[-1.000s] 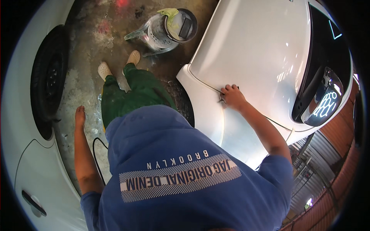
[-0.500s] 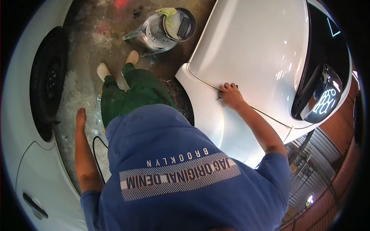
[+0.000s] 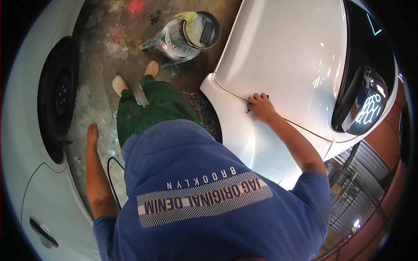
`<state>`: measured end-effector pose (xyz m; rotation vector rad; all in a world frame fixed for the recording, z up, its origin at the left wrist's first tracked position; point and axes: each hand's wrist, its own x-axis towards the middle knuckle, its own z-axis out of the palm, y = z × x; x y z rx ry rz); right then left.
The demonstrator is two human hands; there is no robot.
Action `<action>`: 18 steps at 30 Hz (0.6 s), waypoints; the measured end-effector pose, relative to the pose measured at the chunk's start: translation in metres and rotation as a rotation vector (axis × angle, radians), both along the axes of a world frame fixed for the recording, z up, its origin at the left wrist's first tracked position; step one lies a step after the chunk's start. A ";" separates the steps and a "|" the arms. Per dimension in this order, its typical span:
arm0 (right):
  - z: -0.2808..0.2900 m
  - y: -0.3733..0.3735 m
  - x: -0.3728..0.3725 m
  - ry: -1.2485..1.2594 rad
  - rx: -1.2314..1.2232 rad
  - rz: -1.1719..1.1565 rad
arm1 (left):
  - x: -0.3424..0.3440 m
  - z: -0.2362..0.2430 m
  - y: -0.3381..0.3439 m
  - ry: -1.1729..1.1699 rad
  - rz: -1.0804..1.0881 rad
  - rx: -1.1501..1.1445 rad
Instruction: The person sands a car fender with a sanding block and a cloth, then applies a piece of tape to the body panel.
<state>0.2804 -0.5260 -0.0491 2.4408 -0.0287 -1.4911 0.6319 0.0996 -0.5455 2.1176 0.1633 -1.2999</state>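
My right hand [image 3: 261, 106] is closed around a small dark block [image 3: 250, 107], mostly hidden under the fingers. It presses the block on the white car's body panel [image 3: 237, 119], at the seam beside the hood [image 3: 283, 56]. Down at my left side hangs my left hand [image 3: 92, 135], seen nearly edge-on. Its fingers are stretched out and hold nothing. The nearest thing to it is the wheel [image 3: 58, 89] of another pale car.
A bucket [image 3: 216, 38] with cloudy water stands ahead on the wet concrete floor [image 3: 98, 56]. A yellow-green cloth [image 3: 188, 19] hangs over its rim. The headlight [image 3: 368, 102] lies to my right. A black hose or cable [image 3: 109, 174] runs beside my left arm.
The whole view has shifted slightly. My right hand stays at nearly the same spot on the seam with the dark block, and my left hand still hangs at my side.
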 end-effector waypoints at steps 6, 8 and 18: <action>0.035 0.018 0.011 0.065 -0.075 -0.162 | 0.005 0.021 -0.022 0.092 -0.017 0.022; 0.064 0.017 0.051 -0.248 -0.127 -0.311 | 0.013 0.026 -0.024 0.014 -0.071 -0.045; 0.056 0.088 0.080 -1.442 0.721 -2.164 | 0.043 0.283 -0.325 -0.479 -0.734 -0.640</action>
